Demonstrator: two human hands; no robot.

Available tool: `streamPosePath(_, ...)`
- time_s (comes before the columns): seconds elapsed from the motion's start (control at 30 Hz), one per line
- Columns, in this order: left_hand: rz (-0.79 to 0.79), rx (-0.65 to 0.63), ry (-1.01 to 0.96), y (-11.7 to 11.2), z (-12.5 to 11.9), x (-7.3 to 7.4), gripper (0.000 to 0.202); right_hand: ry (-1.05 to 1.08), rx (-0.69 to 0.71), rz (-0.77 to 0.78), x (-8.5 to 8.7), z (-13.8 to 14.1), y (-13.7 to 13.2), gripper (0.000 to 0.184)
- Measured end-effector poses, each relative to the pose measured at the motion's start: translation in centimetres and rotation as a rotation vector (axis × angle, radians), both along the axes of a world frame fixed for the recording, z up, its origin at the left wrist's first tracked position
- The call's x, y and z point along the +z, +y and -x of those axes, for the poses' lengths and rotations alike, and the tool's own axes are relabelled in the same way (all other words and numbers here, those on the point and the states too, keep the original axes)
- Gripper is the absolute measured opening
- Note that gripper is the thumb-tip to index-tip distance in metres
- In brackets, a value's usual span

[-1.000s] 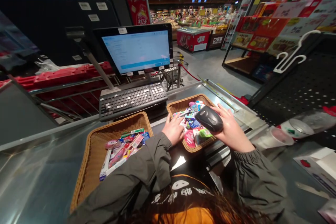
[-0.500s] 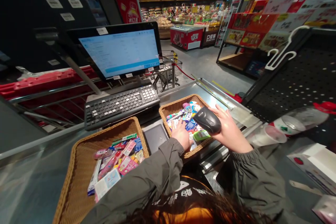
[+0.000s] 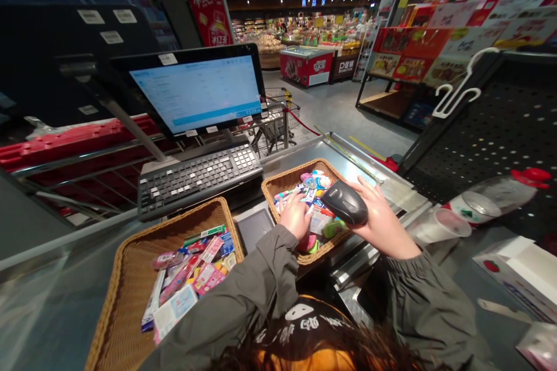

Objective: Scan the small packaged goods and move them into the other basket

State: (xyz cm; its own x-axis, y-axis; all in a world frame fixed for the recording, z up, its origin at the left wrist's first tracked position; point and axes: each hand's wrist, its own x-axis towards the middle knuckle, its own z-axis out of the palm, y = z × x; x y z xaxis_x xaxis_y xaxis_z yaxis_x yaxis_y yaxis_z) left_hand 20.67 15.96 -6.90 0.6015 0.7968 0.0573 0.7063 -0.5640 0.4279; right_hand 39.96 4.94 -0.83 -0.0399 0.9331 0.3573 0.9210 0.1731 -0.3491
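Note:
My right hand (image 3: 378, 219) is closed around a black handheld barcode scanner (image 3: 344, 204), held over the right wicker basket (image 3: 274, 185). That basket is full of small colourful packets (image 3: 314, 181). My left hand (image 3: 294, 214) reaches into the same basket, fingers curled down onto the packets; what it grips is hidden. A second, larger wicker basket (image 3: 130, 255) at the lower left holds several flat packets (image 3: 191, 269).
A till screen (image 3: 195, 93) and black keyboard (image 3: 198, 177) stand behind the baskets on the steel checkout counter (image 3: 47, 307). A dark flat pad (image 3: 255, 226) lies between the baskets. Plastic cups (image 3: 448, 223) and a white box (image 3: 522, 269) sit at the right. Shop aisles lie beyond.
My left hand has shifted slightly within the right basket among the packets. The scanner stays in my right hand over the basket. My head has turned a little left.

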Motion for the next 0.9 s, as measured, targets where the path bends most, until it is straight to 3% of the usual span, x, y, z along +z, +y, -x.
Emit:
streamPosePath(0.23,-0.202,0.124,-0.148,0.8,5.4,5.7,0.011,0.0,0.024,-0.059,0.0,0.7,-0.1,0.055)
streamPosePath(0.37,-0.167,0.211,-0.189,0.8,8.2,7.6,0.012,-0.012,0.077,-0.045,0.4,2.2,0.3,0.056)
streamPosePath(0.63,-0.11,0.393,-0.225,0.8,13.4,7.9,0.012,-0.042,0.24,-0.075,1.2,6.5,0.8,0.052)
streamPosePath(0.9,-0.075,0.482,-0.283,-0.5,16.7,7.6,0.01,-0.102,0.376,-0.043,2.4,11.3,1.5,0.049)
